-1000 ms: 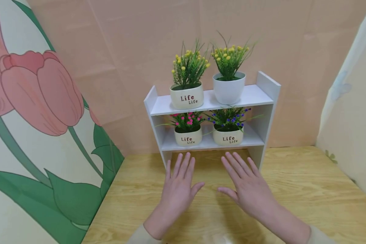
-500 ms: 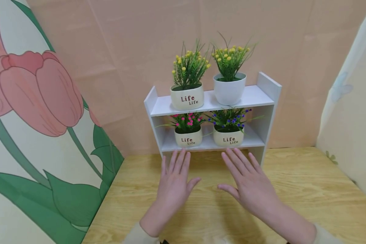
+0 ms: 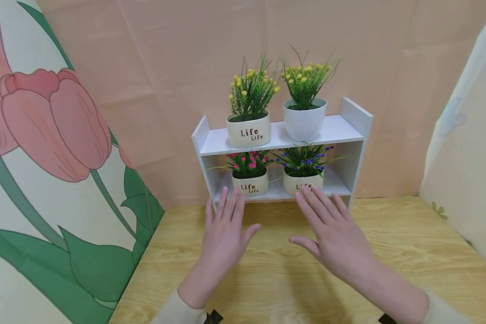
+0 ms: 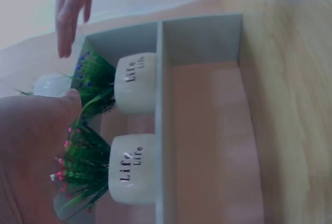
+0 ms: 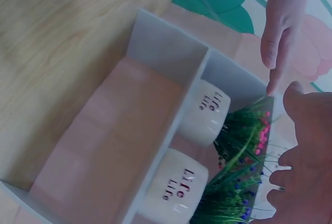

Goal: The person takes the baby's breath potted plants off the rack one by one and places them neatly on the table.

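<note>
Both hands hover palm down in front of a white two-tier shelf (image 3: 277,197), fingers straight, holding nothing. My left hand (image 3: 224,238) overlaps the shelf's lower left corner in the head view. My right hand (image 3: 335,238) has its fingertips over the lower part of the pot with blue flowers (image 3: 297,181). Beside that stands a pot with pink flowers (image 3: 249,183), marked "Life" like its neighbour. On the upper tier are a cream "Life" pot with yellow flowers (image 3: 249,130) and a plain white pot with yellow flowers (image 3: 304,120).
The shelf stands on a wood-grain table (image 3: 263,279) against a pinkish cloth backdrop (image 3: 178,90). A panel with painted tulips (image 3: 56,121) borders the left side, and a pale panel (image 3: 470,180) the right. Below the lower tier the shelf is open in front.
Both hands have risen and moved forward a little in the head view, the left one also drifting left. The shelf and its pots stay in place.
</note>
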The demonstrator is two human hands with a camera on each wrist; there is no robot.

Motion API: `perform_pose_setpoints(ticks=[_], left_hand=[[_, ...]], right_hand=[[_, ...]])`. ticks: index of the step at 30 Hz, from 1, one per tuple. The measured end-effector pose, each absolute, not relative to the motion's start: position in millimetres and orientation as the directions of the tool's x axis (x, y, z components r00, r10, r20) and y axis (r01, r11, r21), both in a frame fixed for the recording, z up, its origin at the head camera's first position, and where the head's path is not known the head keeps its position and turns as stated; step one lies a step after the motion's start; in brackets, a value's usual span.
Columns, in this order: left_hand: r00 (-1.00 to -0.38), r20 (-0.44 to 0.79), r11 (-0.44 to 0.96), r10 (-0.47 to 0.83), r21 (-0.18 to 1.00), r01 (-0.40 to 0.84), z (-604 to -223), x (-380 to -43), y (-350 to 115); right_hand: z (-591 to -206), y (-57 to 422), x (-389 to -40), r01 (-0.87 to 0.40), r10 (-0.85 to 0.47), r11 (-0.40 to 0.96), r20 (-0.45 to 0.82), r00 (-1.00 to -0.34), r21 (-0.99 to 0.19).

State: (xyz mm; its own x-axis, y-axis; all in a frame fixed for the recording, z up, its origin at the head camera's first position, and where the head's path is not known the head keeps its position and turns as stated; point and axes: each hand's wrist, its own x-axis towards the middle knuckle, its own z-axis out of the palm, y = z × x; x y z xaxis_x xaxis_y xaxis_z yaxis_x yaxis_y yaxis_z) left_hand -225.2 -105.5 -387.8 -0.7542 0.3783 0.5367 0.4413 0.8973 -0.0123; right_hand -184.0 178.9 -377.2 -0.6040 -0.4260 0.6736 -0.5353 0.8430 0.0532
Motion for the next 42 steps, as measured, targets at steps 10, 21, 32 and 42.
perform_pose_setpoints(ticks=[10,21,32,42], left_hand=[[-0.748,0.558,0.896,0.359,0.016,0.443,-364,-230,-113],[-0.712,0.616,0.897,0.336,0.020,0.441,-337,-239,-120],[-0.722,0.615,0.908,0.317,0.022,0.418,-312,-253,-123],[-0.756,0.586,0.916,0.291,0.057,0.397,-299,-270,-126]], right_hand=[[-347,183,-183,-0.549,-0.426,0.833,0.718,-0.550,0.074],[-312,190,-185,-0.548,-0.425,0.833,0.725,-0.541,0.079],[-288,199,-197,-0.551,-0.427,0.831,0.725,-0.540,0.078],[-266,209,-209,-0.542,-0.403,0.839,0.712,-0.575,0.037]])
